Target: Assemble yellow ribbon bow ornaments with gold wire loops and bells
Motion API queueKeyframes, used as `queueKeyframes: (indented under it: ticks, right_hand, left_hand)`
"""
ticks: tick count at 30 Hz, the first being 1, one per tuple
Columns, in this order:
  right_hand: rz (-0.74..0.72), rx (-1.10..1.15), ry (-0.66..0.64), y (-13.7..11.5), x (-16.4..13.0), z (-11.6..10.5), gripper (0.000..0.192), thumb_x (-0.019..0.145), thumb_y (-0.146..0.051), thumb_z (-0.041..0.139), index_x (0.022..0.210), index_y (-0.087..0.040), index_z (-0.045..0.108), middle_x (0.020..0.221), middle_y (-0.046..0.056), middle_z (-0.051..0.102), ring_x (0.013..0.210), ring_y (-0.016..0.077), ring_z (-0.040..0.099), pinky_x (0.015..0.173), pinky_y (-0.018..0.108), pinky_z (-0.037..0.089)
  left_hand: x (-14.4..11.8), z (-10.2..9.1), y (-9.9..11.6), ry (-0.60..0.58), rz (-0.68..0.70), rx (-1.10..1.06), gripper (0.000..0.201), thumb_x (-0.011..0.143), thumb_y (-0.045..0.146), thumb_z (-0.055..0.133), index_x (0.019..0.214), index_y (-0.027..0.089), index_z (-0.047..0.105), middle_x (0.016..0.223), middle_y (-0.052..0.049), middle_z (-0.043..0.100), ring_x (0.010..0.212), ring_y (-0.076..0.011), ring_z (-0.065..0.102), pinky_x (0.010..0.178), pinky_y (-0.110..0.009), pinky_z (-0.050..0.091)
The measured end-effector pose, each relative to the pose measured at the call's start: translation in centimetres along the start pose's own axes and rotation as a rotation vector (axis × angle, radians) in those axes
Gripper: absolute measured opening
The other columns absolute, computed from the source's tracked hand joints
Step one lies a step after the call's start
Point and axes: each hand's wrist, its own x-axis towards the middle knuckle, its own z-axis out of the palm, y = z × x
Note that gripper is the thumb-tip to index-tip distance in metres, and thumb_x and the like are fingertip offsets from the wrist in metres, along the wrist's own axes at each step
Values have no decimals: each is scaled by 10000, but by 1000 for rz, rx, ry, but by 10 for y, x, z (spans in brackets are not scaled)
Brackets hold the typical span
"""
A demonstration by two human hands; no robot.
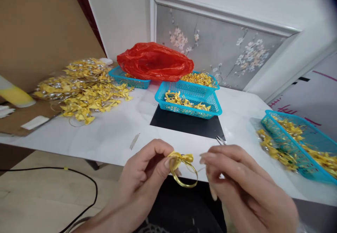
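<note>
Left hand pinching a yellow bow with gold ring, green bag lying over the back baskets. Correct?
Not quite. The bag over the back baskets is red, not green, as the head view shows. The rest holds: the left hand pinches the yellow bow with gold ring.

We have one view only, worn on the head, looking forward and down across the white surface (110, 134) toward the wall at twelve o'clock. It sits close over the hands: left hand (143, 176) at six o'clock, right hand (244, 187) at five. Blue baskets (189, 101) lie farther off, toward twelve and three o'clock.
</note>
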Motion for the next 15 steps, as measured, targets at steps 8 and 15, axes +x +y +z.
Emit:
queueKeyframes:
  ticks: [8,15]
  right_hand:
    - [-7,-211,273,-1,-14,2,347,835,8,567,1020,-261,683,871,12,656,718,136,676,567,209,571]
    - [93,-164,31,-3,2,21,314,822,-222,728,1125,-218,646,949,44,643,543,99,525,406,221,461]
  left_hand:
    - [-2,5,-7,33,-57,-166,182,929,352,605,801,227,641,702,19,635,690,-140,573,674,-235,440]
    - [-2,11,1,98,-96,-79,237,881,371,640,717,206,596,634,24,597,611,-128,532,563,-216,423]
